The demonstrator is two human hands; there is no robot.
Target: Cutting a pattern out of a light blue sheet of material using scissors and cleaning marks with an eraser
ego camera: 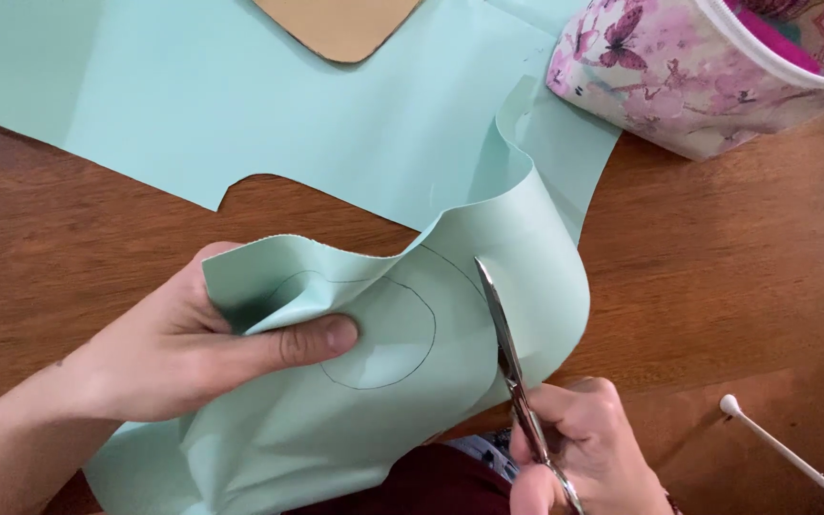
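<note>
Mint-green sheet [488, 315], thin and slightly glossy, looks like vinyl or coated fabric, is what both hands work on. It sits at the near edge of the wooden table [717, 277], partly lifted off it.

Right hand [579, 448], nearest the camera at bottom right: fingers closed round the handles of the steel scissors [507, 358]. Blades point away from the person, upper blade lying over the sheet, tip just right of the drawn outline.

Left hand [193, 348], bottom left: pinching a fold of the sheet, thumb on top, fingers tucked behind. Thumb tip rests on the left part of the pencil circle [379, 334], a thin dark line, roughly round, its left part lost in the fold.

Sheet condition: near portion buckled and creased under the grip. Right side curls up in a tall loop behind the scissors, so the paler underside faces in. Near upper edge by the left hand shows a fine, slightly fuzzy cut line. Further back the sheet lies flat, with a rounded notch [264, 191] already cut out of its near edge, bare wood showing through.

Far side: tan cardboard shape [340, 24] with rounded corners lies on the flat sheet at the top. Floral pouch [689, 76], pink and purple butterfly print with a white zip edge, sits top right, touching the sheet's corner. White stick [784, 453] with a rounded tip lies near right, well apart from the sheet.
</note>
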